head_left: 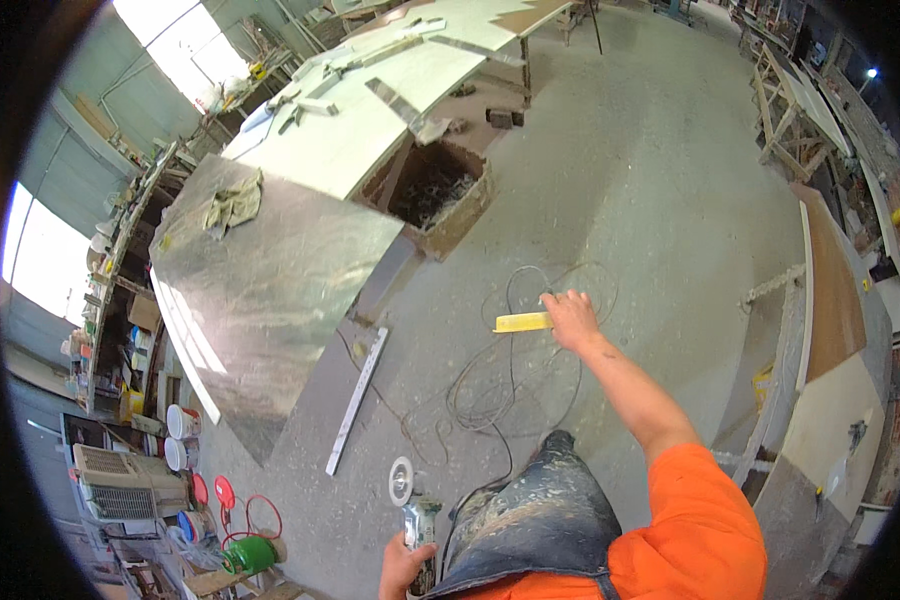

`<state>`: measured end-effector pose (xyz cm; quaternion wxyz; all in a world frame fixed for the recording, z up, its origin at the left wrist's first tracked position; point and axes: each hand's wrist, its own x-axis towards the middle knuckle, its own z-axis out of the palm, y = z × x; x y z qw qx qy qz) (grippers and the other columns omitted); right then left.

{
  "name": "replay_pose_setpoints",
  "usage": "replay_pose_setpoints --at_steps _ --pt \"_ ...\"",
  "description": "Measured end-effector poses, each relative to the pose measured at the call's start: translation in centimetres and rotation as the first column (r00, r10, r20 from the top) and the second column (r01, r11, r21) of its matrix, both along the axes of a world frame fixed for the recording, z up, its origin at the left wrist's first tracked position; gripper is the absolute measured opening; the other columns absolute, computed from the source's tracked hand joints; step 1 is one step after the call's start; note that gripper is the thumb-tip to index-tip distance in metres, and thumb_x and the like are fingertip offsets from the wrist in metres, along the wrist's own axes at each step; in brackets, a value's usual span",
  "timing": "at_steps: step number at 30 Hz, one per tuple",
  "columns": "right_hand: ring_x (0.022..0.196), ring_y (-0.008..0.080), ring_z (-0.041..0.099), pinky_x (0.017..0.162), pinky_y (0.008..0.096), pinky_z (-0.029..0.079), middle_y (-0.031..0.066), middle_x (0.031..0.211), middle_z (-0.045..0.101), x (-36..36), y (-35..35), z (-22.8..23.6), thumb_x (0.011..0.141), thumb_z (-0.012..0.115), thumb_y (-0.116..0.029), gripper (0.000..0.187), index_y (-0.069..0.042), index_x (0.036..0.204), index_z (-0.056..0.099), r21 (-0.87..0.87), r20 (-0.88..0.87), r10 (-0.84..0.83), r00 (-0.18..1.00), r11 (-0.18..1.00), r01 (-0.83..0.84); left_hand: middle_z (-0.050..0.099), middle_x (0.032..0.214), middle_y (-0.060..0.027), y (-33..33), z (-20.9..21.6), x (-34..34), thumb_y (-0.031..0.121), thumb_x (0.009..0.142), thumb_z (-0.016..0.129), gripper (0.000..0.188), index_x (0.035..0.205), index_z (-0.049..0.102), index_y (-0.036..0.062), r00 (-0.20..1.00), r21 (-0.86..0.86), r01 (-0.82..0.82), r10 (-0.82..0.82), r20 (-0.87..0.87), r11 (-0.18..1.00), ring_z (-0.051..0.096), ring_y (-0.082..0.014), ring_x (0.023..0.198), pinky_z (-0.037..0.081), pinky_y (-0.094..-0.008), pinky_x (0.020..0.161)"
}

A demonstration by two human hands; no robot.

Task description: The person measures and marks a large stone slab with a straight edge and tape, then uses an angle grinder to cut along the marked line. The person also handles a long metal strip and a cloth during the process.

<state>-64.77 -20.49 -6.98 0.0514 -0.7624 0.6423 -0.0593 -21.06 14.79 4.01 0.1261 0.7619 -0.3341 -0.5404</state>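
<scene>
My left hand (pixel 400 565) is wrapped round an angle grinder (pixel 420 525) low in front of my body. The grinder's pale round disc (pixel 401 482) points away from me. Out ahead, my right arm reaches over the floor. Closed in my right hand (pixel 574 320) is a short yellow bar-shaped object (pixel 522 322); its exact kind cannot be made out. A dark, dust-marked apron (pixel 540 520) covers my front. Loops of thin cable (pixel 480 395) lie on the floor beneath my right hand and trail toward my left side.
A glossy grey slab (pixel 280 270) bearing a cloth (pixel 235 205) juts out at left. Beyond it are a pale tabletop (pixel 340 140) and an open box (pixel 450 225). A white strip (pixel 358 400) lies on the floor. Boards (pixel 830 290) lean at right; a green gas cylinder (pixel 250 553) is lower left.
</scene>
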Motion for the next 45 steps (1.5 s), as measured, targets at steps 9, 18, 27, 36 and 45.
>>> replay_pose_setpoints --at_steps 9,18,27,36,45 --pt "0.109 0.0296 0.061 0.091 0.0488 0.045 0.0059 0.111 0.067 -5.2 -12.4 0.6 0.082 0.071 -0.01 0.049 -0.019 0.129 0.059 0.062 -0.129 0.175 0.976 0.984 -0.168 0.072 0.089 -0.0107 -20.8 2.7 -14.1 0.028 0.069 0.083 0.048 0.104 0.069 -0.0013 0.987 -0.22 0.13 -0.148 -0.065 0.967 0.066 -0.0192 0.081 0.053 -0.036 0.079" --pt "0.104 0.0275 0.062 0.088 0.0447 0.046 0.0059 0.1 0.068 -9.8 -30.7 -3.8 0.089 0.062 -0.016 0.022 -0.017 0.111 0.065 0.083 -0.2 0.382 0.902 0.924 -0.373 0.073 0.099 -0.0132 -46.6 1.6 -24.5 0.027 0.072 0.084 0.053 0.114 0.068 -0.0015 0.943 -0.256 0.236 -0.285 -0.174 0.937 0.068 -0.0218 0.092 0.052 -0.0365 0.087" --pt "0.108 0.031 0.062 0.094 0.0463 0.046 0.0093 0.105 0.069 -12.8 -45.5 -5.1 0.089 0.059 -0.014 0.032 -0.015 0.12 0.066 0.171 0.019 0.436 0.9 0.885 -0.432 0.071 0.098 -0.0109 -66.6 5.7 -32.6 0.025 0.072 0.085 0.057 0.116 0.064 -0.0036 0.963 -0.355 0.166 -0.229 -0.144 0.92 0.064 -0.0194 0.09 0.052 -0.0354 0.086" --pt "0.133 0.0217 0.053 0.105 0.0477 0.047 0.0082 0.151 0.052 -23.0 -58.4 5.0 0.1 0.065 -0.037 0.066 -0.009 0.154 0.042 0.24 0.696 -0.702 -0.151 0.425 -0.873 0.071 0.102 -0.0122 -81.6 9.0 -49.4 0.026 0.069 0.084 0.062 0.121 0.064 -0.0031 0.996 -0.438 0.012 -0.05 -0.075 0.899 0.065 -0.0206 0.094 0.052 -0.0359 0.089" --pt "0.093 0.0314 0.073 0.077 0.0392 0.064 0.0242 0.108 0.07 -39.6 -72.3 14.6 0.091 0.06 -0.066 0.083 -0.001 0.142 0.049 0.153 0.738 -0.4 -0.544 0.884 -0.443 0.063 0.126 -0.0184 -99.5 10.9 -68.5 0.032 0.08 0.085 0.087 0.147 0.042 -0.0043 0.936 -0.496 0.206 -0.317 -0.15 0.844 0.062 -0.0258 0.115 0.049 -0.0393 0.101"
